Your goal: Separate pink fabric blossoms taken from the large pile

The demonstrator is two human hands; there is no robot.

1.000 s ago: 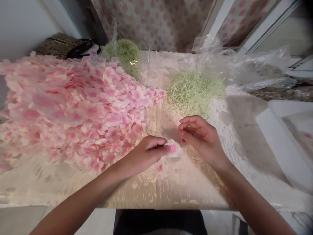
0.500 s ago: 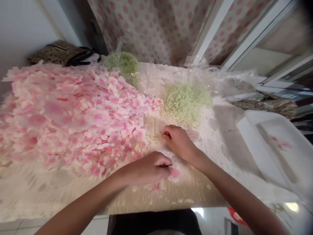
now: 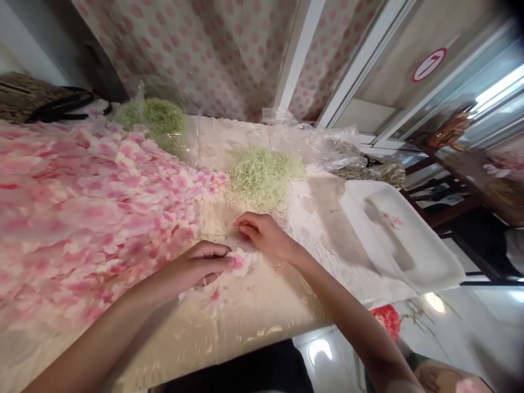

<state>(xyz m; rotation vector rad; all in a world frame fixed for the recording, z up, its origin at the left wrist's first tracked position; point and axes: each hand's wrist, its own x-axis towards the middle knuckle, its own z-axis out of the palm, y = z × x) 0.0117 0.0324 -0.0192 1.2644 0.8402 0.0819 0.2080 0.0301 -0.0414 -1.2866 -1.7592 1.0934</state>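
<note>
My left hand pinches a pink-and-white fabric petal between fingers and thumb, at the edge of a large heap of pink fabric petals. My right hand lies just beyond it with fingers curled together, and nothing shows in them. Its fingertips are just below a mound of pale green paper shreds. A second green mound sits behind the petals, beside a clear plastic bag. A few loose petals lie near my left hand.
A white plastic tray with a few petals stands at the table's right side. The table has a cream-and-gold lace cloth. A patterned handbag lies at back left. Polka-dot curtains hang behind.
The view has swung right and tilted, so the table appears shifted left. My right hand's fingers have stretched out slightly. My left hand still pinches the petal.
</note>
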